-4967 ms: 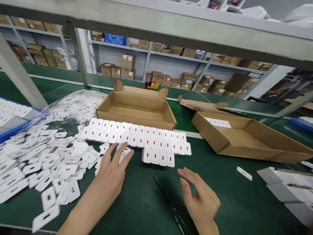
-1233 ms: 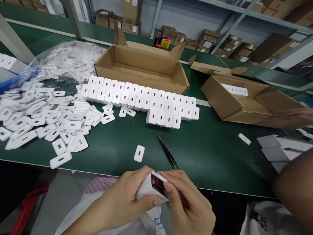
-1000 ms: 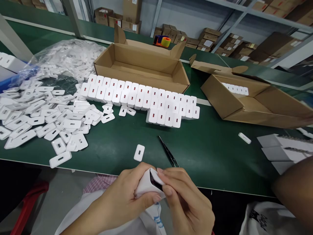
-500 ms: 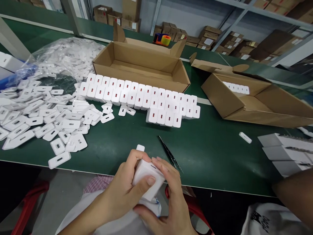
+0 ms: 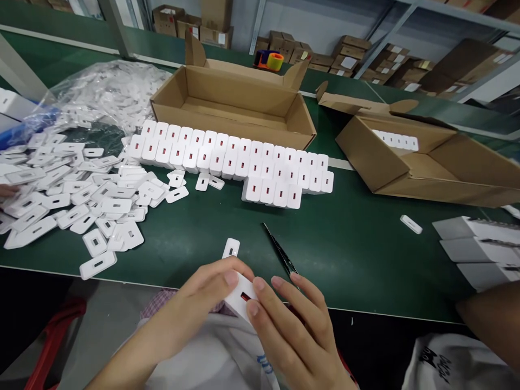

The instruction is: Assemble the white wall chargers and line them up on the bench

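Over the table's front edge my left hand (image 5: pixel 211 287) is closed around a white USB charger (image 5: pixel 239 295), its thumb on the upper face. That face carries a slot with red inside. My right hand (image 5: pixel 294 319) grips the charger's other side with thumb and fingertips. Just beyond my left hand lies a loose white faceplate (image 5: pixel 231 247) with a slot. Black tweezers (image 5: pixel 280 249) lie on the green table, their near tips partly behind my right fingers. Rows of white chargers (image 5: pixel 227 157) stand packed together farther back, most showing red in their slots.
Loose white faceplates (image 5: pixel 109 206) cover the left side, below a clear plastic bag (image 5: pixel 114 89) of more. Behind the rows is a cardboard box (image 5: pixel 231 124); another box (image 5: pixel 390 179) at right holds chargers. At the edges, a person's hand (image 5: pixel 8 190) and arm (image 5: pixel 489 314) show.
Both hands have turned the charger, so its red slot now faces up. My right fingers have shifted their hold. The loose faceplate shows more fully, and another person's hand has appeared at left.
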The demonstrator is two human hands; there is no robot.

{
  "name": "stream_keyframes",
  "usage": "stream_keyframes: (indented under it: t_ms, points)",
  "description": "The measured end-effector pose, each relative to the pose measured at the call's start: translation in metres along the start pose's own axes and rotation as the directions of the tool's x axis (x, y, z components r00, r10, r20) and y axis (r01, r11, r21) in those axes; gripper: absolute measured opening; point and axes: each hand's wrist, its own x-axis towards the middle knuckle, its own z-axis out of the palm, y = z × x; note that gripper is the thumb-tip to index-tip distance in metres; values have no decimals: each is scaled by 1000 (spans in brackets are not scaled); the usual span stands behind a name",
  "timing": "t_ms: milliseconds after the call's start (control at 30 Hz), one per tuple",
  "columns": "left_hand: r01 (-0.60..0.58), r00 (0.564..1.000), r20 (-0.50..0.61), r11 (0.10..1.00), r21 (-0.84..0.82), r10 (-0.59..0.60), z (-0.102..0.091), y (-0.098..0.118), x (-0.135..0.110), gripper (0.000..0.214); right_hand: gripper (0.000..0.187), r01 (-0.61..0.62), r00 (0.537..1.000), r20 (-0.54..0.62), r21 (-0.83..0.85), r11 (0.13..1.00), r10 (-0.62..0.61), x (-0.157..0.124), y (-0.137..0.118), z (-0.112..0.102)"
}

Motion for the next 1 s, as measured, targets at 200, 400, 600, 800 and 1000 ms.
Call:
stream_keyframes:
  t_ms: [200, 400, 600, 800, 1000]
  points:
    - [-208, 966, -149, 978, 28, 210, 0, 1, 3, 28, 61, -501, 856, 369, 423, 755, 361, -15, 0, -5]
    - [-410, 888, -94, 868, 281, 449, 12, 2, 3, 21, 34, -657, 558, 465, 754, 23, 687, -6, -16, 10]
    - [-312, 928, -146, 930, 193, 341, 9, 1, 7, 23, 25, -627, 501, 459, 777, -58, 734, 5, -20, 27]
    - [-191, 956, -192, 966, 174, 224, 6, 0, 8, 14, 20, -625, 546, 408, 780, 32, 731, -1, -18, 26]
    - [-199, 954, -171, 948, 248, 245, 9, 2, 7, 19, 23, -698, 671, 336, 587, 410, 661, -6, -16, 9]
